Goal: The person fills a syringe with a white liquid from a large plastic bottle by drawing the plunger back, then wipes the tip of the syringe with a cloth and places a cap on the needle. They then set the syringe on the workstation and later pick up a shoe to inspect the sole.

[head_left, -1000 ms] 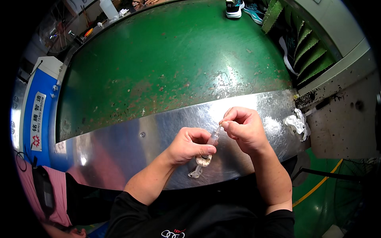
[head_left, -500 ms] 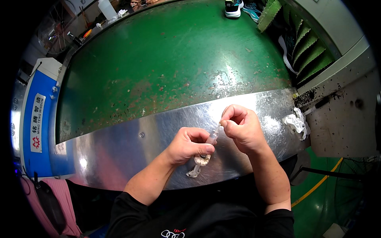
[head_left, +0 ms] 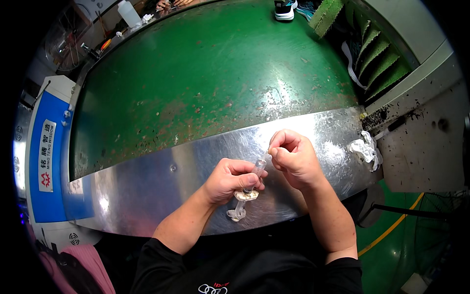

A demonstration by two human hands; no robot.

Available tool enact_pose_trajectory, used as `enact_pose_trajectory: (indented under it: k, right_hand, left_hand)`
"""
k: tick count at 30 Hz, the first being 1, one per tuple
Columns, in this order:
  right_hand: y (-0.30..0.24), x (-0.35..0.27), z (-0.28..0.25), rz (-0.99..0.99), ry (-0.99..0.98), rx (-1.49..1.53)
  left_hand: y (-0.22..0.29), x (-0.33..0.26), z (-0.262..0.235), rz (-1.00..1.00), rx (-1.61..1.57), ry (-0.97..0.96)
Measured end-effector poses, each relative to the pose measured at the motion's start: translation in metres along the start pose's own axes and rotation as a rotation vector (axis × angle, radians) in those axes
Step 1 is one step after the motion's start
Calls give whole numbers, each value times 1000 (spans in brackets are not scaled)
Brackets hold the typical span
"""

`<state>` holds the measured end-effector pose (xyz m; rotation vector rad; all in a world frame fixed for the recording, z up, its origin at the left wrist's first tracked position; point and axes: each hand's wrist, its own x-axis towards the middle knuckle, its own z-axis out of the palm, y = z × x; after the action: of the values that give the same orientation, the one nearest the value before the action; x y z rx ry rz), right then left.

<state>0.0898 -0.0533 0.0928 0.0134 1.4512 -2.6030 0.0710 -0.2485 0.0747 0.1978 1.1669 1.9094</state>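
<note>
Syringe (head_left: 257,172) in my left hand (head_left: 232,181), clamped between thumb and fingers, slants over the metal ledge (head_left: 147,198), its narrow end pointing far and right. A crusty white collar (head_left: 246,195) shows just on the near side of my grip, with the whitish plunger end (head_left: 236,214) beyond it, nearer me. My right hand (head_left: 298,161) has thumb and forefinger pinched together on the clear tip (head_left: 268,155) at the far end. Crumpled paper (head_left: 366,149) lies on the right; a worn green belt (head_left: 196,83) spreads out on the far side.
</note>
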Motion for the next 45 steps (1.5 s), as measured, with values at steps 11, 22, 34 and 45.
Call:
enact_pose_trajectory:
  k: [11,22,34,45]
  right_hand:
    - [9,5,-6,-10,37,50]
    - [19,9,-18,-5,34,151]
    - [16,9,-17,68,-17,75]
    - [11,9,-9,136,-13,78]
  left_hand:
    - [-4,3,-2,21,-16,-28]
    - [-1,3,0,18,-72,-38]
    - [0,3,1,18,-99,-36]
    - [-3,3,0,25,-134,-30]
